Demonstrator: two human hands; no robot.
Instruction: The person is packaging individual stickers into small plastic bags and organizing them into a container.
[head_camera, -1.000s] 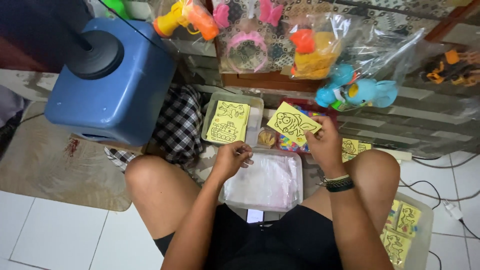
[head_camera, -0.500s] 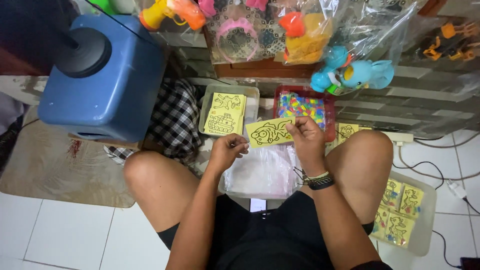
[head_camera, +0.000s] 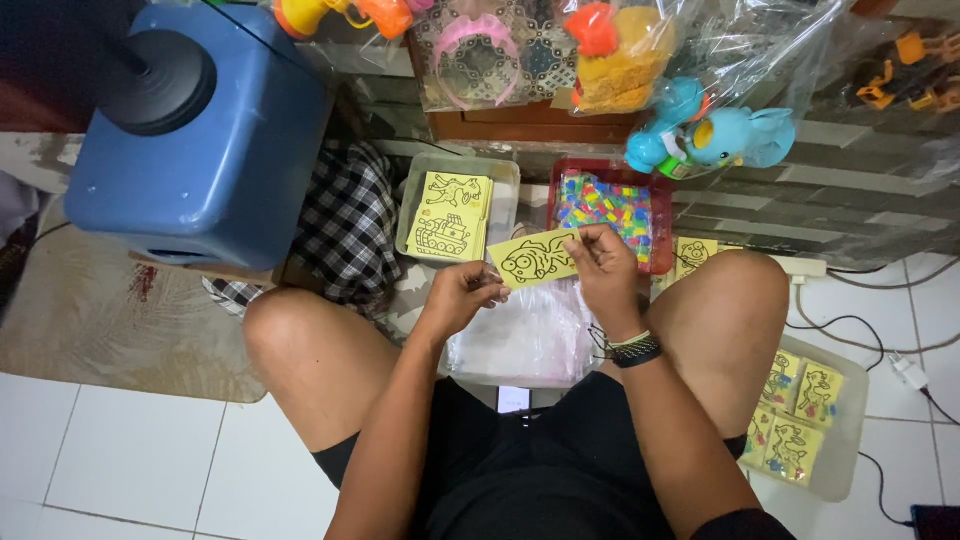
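**A:** Setting: I am looking down at a white tiled floor (head_camera: 120, 460), where a person is sitting with knees apart. A blue water container (head_camera: 200, 150) is standing at the upper left beside a checked cloth (head_camera: 345, 230), and bagged toys (head_camera: 690, 120) are hanging along the top. What are the hands doing?

**B:** Centre: the right hand (head_camera: 600, 265) is pinching the right end of a yellow picture card (head_camera: 530, 258) between thumb and curled fingers. The left hand (head_camera: 462, 295) is sitting loosely closed at the card's lower left edge; I cannot tell whether it is gripping the card or something small. The card is hanging over a stack of clear plastic sleeves (head_camera: 525, 335) between the thighs.

**A:** And around it?

**B:** A grey tray of yellow cards (head_camera: 455, 215) is lying just beyond, a red tray of coloured packets (head_camera: 610, 205) beside it, and a clear box of more cards (head_camera: 810, 420) by the right knee.

**A:** Risks, as I am judging them?

**B:** The card is being held by one end, so it may be bending or slipping from the pinch. The sleeves are looking slick and limp; one may be sliding off the pile, or two may be lifting together. A white cable (head_camera: 850, 330) is trailing near the right leg and could be snagging
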